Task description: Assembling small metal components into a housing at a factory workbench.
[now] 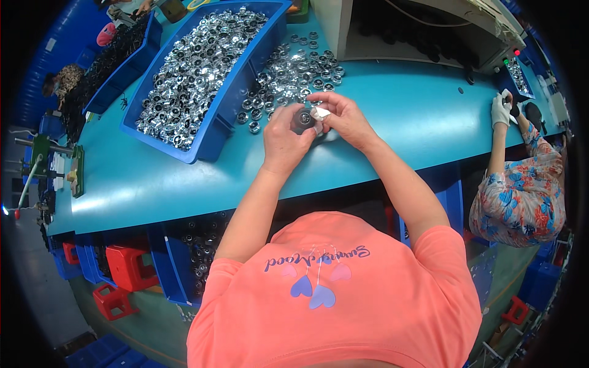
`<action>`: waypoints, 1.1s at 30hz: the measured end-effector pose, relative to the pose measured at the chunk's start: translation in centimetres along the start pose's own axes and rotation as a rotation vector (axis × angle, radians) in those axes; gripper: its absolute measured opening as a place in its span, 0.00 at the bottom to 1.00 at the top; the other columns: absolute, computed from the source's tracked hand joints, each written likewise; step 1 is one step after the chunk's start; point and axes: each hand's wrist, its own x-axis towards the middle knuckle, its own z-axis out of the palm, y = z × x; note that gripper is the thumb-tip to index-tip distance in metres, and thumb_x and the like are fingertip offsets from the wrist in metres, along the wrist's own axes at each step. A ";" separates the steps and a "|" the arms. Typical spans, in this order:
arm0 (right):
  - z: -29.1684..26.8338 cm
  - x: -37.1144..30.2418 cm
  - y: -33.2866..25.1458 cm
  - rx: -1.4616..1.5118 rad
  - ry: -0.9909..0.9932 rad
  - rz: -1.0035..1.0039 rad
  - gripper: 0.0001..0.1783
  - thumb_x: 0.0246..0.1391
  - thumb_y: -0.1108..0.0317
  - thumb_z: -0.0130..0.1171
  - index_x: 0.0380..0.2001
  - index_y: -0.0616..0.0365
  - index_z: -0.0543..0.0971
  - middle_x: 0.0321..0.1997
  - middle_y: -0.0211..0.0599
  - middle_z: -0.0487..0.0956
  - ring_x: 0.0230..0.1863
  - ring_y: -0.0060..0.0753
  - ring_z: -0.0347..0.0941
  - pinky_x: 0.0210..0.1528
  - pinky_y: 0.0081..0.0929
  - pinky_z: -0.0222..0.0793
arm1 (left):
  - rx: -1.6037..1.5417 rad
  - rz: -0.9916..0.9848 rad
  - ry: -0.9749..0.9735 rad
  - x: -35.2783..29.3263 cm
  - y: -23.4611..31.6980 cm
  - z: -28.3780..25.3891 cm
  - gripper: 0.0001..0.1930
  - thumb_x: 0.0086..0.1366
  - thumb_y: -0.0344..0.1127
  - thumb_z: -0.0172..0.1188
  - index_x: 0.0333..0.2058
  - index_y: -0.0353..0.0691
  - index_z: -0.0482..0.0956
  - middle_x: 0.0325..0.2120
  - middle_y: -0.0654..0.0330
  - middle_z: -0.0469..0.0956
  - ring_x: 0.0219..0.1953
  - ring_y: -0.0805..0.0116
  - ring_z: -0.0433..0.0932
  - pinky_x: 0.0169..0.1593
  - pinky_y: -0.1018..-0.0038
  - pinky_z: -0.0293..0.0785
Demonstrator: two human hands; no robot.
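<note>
Over the near part of the table, my left hand (283, 140) is closed round a dark round part (304, 118) with a lighter centre, its round face turned up. Close beside it, my right hand (348, 122) pinches a small white piece of cloth or paper (320, 113) against the part's right side. The fingertips of both hands nearly meet there and hide the lower side of the part. Just beyond my hands lie loose shiny silver-and-black round pieces (293, 76), spread over the blue-green tabletop (245, 165).
A large blue bin (211, 144) heaped with similar shiny pieces stands left of my hands. Behind to the right is an open-fronted pale cabinet (334, 30). A co-worker in a flowered shirt (521, 196) works at the right. A green hand press (76, 172) stands at the left end.
</note>
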 end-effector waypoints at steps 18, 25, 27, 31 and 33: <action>-8.7 3.0 -5.6 -0.335 0.134 -0.035 0.11 0.61 0.68 0.60 0.45 0.56 0.84 0.35 0.29 0.84 0.33 0.17 0.77 0.32 0.20 0.73 | 0.040 -0.252 -0.058 -10.8 -1.1 -14.4 0.28 0.52 0.34 0.74 0.52 0.34 0.78 0.41 0.58 0.79 0.40 0.71 0.78 0.45 0.74 0.76; -19.8 13.1 -3.6 -1.235 0.638 -0.048 0.26 0.55 0.53 0.62 0.57 0.45 0.77 0.52 0.45 0.82 0.54 0.49 0.78 0.57 0.41 0.74 | 1.063 -0.608 0.121 -30.2 -7.6 -29.4 0.33 0.52 0.31 0.72 0.58 0.36 0.73 0.39 0.49 0.81 0.35 0.59 0.81 0.41 0.68 0.76; -20.1 15.6 -3.3 -1.332 0.668 0.134 0.32 0.55 0.51 0.61 0.63 0.44 0.71 0.58 0.47 0.79 0.57 0.52 0.76 0.59 0.44 0.72 | 0.838 -0.769 0.151 -29.0 -6.2 -28.8 0.30 0.54 0.30 0.69 0.57 0.38 0.75 0.34 0.50 0.79 0.31 0.59 0.78 0.38 0.67 0.75; -21.3 17.4 -1.7 -1.373 0.685 0.244 0.33 0.55 0.46 0.59 0.62 0.44 0.70 0.56 0.47 0.80 0.57 0.53 0.76 0.58 0.46 0.73 | 0.520 -0.550 0.129 -21.3 -2.6 -23.6 0.23 0.58 0.29 0.67 0.54 0.38 0.78 0.28 0.53 0.76 0.27 0.64 0.73 0.34 0.68 0.72; -22.5 17.3 -0.6 -1.395 0.726 0.275 0.33 0.54 0.45 0.60 0.60 0.47 0.71 0.55 0.49 0.80 0.57 0.54 0.76 0.57 0.47 0.73 | 0.393 -0.342 0.046 -16.9 -2.0 -19.4 0.19 0.59 0.30 0.67 0.50 0.36 0.80 0.27 0.55 0.75 0.26 0.66 0.72 0.33 0.70 0.71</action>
